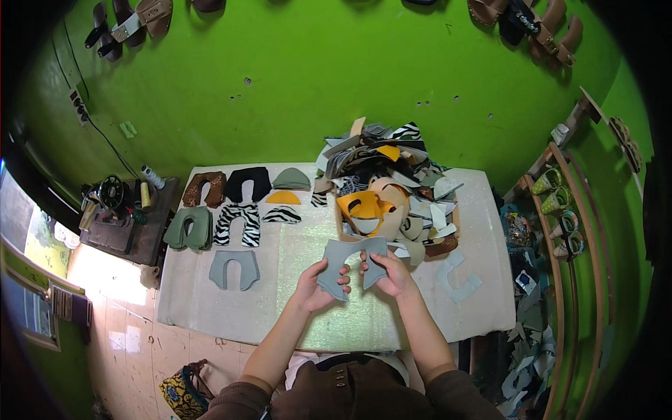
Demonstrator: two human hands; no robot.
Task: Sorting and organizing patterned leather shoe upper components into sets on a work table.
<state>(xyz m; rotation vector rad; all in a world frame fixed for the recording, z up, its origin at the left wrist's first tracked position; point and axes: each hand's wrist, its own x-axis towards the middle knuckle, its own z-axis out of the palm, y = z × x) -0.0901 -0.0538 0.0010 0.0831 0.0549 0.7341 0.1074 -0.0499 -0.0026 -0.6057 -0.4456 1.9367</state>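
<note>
My left hand and my right hand grip a grey arch-shaped cut piece above the table, one at each leg of the arch. Its middle opening faces me. Left of it on the table lies a similar grey arch piece. Behind that are green arch pieces, a zebra-striped arch piece, a brown spotted one and a black one. Half-round pieces in green, yellow and zebra stripes lie beside them.
A box heaped with mixed offcuts stands behind my hands. A pale angular scrap lies at the table's right. A sewing machine stands far left, a wooden rack with sandals at right. Scraps cover the floor; a patterned bag sits lower left.
</note>
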